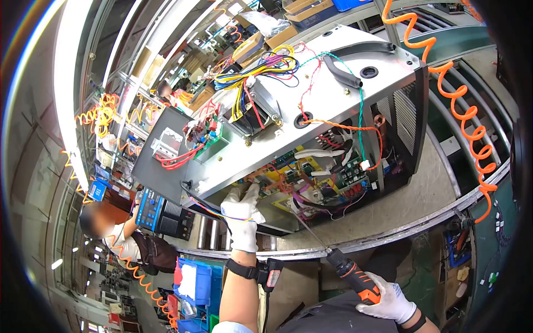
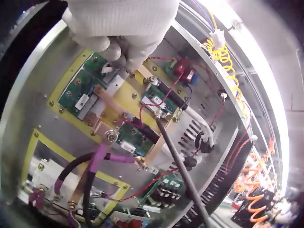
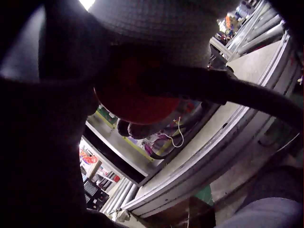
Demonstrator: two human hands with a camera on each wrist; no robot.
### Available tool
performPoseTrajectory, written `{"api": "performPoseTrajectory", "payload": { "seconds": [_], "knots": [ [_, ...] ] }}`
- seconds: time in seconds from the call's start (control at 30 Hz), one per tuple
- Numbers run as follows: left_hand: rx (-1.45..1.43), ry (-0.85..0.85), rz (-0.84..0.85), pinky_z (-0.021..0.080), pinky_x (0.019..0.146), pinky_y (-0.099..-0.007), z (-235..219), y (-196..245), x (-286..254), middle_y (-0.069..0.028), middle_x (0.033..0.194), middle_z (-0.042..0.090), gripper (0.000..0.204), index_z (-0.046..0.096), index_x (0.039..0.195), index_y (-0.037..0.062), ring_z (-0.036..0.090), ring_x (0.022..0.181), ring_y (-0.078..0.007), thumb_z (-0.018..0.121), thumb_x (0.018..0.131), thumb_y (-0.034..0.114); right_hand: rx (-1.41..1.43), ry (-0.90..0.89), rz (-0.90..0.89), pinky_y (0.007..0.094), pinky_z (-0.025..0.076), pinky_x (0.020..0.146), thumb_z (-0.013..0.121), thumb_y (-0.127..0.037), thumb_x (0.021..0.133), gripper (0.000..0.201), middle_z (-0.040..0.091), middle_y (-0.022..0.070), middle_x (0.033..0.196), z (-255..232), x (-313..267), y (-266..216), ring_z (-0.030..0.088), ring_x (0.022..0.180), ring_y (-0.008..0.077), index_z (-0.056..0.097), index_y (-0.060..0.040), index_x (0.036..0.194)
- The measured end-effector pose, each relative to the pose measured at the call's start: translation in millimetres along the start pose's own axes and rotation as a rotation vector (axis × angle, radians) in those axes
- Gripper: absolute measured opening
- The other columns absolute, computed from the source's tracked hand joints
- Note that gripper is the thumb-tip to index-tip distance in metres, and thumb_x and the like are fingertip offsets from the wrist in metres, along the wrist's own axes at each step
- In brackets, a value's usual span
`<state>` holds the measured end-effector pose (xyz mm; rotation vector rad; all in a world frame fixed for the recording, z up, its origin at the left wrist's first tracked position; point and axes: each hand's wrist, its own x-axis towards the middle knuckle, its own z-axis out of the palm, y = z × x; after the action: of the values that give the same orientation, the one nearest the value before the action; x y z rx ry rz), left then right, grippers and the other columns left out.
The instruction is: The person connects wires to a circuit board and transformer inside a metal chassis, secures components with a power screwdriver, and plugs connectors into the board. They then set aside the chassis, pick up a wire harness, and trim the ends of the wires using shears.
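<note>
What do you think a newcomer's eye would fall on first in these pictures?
Probably the bright wire bundle heaped on top of the big metal chassis. Next, perhaps, the orange-and-black power driver in the gloved right hand, its long bit reaching into the chassis's open side. The coiled orange hose beyond the chassis's right end stands out too.

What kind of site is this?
Probably an electronics assembly line: roller conveyor, coiled orange air hoses, and an open metal chassis with boards and wiring inside.
</note>
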<state>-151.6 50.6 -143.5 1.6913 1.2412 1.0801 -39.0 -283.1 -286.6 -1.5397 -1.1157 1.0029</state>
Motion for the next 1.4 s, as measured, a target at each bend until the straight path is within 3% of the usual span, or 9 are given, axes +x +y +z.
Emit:
{"api": "performPoseTrajectory", "payload": {
  "seconds": [0.07, 0.1, 0.23, 0.3, 0.37, 0.47, 0.7, 0.83, 1.4],
  "knots": [
    [0.272, 0.065, 0.387, 0.042, 0.048, -0.0253, 1.5, -16.0, 8.6, -0.0072, 0.067, 0.064, 0.024, 0.069, 0.093, -0.005, 0.052, 0.05, -0.0105, 0.07, 0.081, 0.015, -0.015, 0.019, -0.015, 0.0334, 0.052, 0.08, 0.087, -0.029, 0.06, 0.088, 0.062, 0.0219, 0.109, 1.0, 0.4, 0.8, 0.067, 0.091, 0.0303, 0.045, 0.0078, 0.129],
    [0.272, 0.065, 0.387, 0.042, 0.048, -0.0253, 4.4, -14.2, 8.0, -0.0072, 0.067, 0.064, 0.024, 0.069, 0.093, -0.005, 0.052, 0.05, -0.0105, 0.07, 0.081, 0.015, -0.015, 0.019, -0.015, 0.0334, 0.052, 0.08, 0.087, -0.029, 0.06, 0.088, 0.062, 0.0219, 0.109, 1.7, 0.9, 1.8, 0.067, 0.091, 0.0303, 0.045, 0.0078, 0.129],
    [0.455, 0.112, 0.327, 0.045, 0.054, -0.0272, 19.0, -1.2, 2.1, -0.0108, 0.07, 0.067, 0.026, 0.069, 0.095, -0.0045, 0.057, 0.056, -0.0114, 0.07, 0.08, 0.017, -0.016, 0.025, -0.009, 0.0341, 0.053, 0.079, 0.086, -0.029, 0.06, 0.088, 0.062, 0.0227, 0.109, -1.4, 2.8, 0.5, 0.067, 0.091, 0.0316, 0.045, 0.0074, 0.129],
    [0.487, 0.107, 0.307, 0.05, 0.066, -0.0336, 22.6, 0.8, 2.7, -0.019, 0.078, 0.069, 0.025, 0.07, 0.089, -0.0037, 0.067, 0.066, -0.0276, 0.065, 0.083, 0.021, 0.008, 0.021, 0.005, 0.0343, 0.053, 0.08, 0.086, -0.028, 0.06, 0.088, 0.062, 0.0231, 0.109, -1.9, 2.8, 0.2, 0.067, 0.091, 0.0321, 0.045, 0.0074, 0.129],
    [0.536, 0.093, 0.313, 0.048, 0.062, -0.0334, 22.8, 3.9, 3.3, -0.0155, 0.072, 0.068, 0.024, 0.07, 0.087, -0.0032, 0.065, 0.063, -0.0239, 0.064, 0.084, 0.02, -0.028, 0.028, 0.011, 0.0341, 0.053, 0.08, 0.086, -0.028, 0.06, 0.087, 0.062, 0.023, 0.109, -1.0, 2.2, 2.1, 0.067, 0.091, 0.032, 0.045, 0.0074, 0.128],
    [0.08, -0.001, -0.008, 0.033, 0.042, -0.0261, 16.8, 0.3, 9.0, -0.0034, 0.061, 0.06, 0.019, 0.07, 0.08, 0.0019, 0.046, 0.042, -0.0083, 0.067, 0.085, 0.02, -0.044, 0.03, 0.016, 0.034, 0.052, 0.08, 0.086, -0.029, 0.06, 0.088, 0.062, 0.0229, 0.109, -1.6, 2.6, 2.7, 0.067, 0.09, 0.0319, 0.045, 0.0073, 0.128],
    [-0.52, -0.245, -0.332, 0.024, 0.037, -0.0209, 3.1, -8.4, 19.4, -0.0003, 0.061, 0.052, 0.013, 0.057, 0.079, 0.0138, 0.035, 0.04, -0.0059, 0.067, 0.088, 0.016, 0.01, 0.003, 0.06, 0.0339, 0.053, 0.08, 0.085, -0.031, 0.061, 0.087, 0.062, 0.0223, 0.108, -1.1, 4.0, -1.2, 0.067, 0.091, 0.032, 0.046, 0.0068, 0.128],
    [-0.618, -0.431, -0.353, 0.023, 0.038, -0.0215, 1.6, -14.2, 23.4, 0.0004, 0.061, 0.049, 0.011, 0.057, 0.082, 0.0148, 0.033, 0.041, -0.0059, 0.065, 0.09, 0.017, -0.024, 0.037, 0.04, 0.0336, 0.053, 0.08, 0.085, -0.031, 0.061, 0.087, 0.063, 0.0215, 0.107, 2.5, 4.7, -1.2, 0.067, 0.091, 0.0311, 0.046, 0.0055, 0.129],
    [-0.407, -0.305, -0.198, 0.028, 0.038, -0.0192, 15.7, -12.0, 19.8, -0.0012, 0.063, 0.055, 0.012, 0.062, 0.096, 0.0057, 0.041, 0.043, -0.005, 0.067, 0.087, 0.013, -0.02, 0.055, 0.01, 0.0339, 0.052, 0.082, 0.085, -0.034, 0.062, 0.088, 0.062, 0.0215, 0.11, 14.6, 10.4, -4.0, 0.066, 0.095, 0.031, 0.046, 0.0068, 0.129]
  ]
}}
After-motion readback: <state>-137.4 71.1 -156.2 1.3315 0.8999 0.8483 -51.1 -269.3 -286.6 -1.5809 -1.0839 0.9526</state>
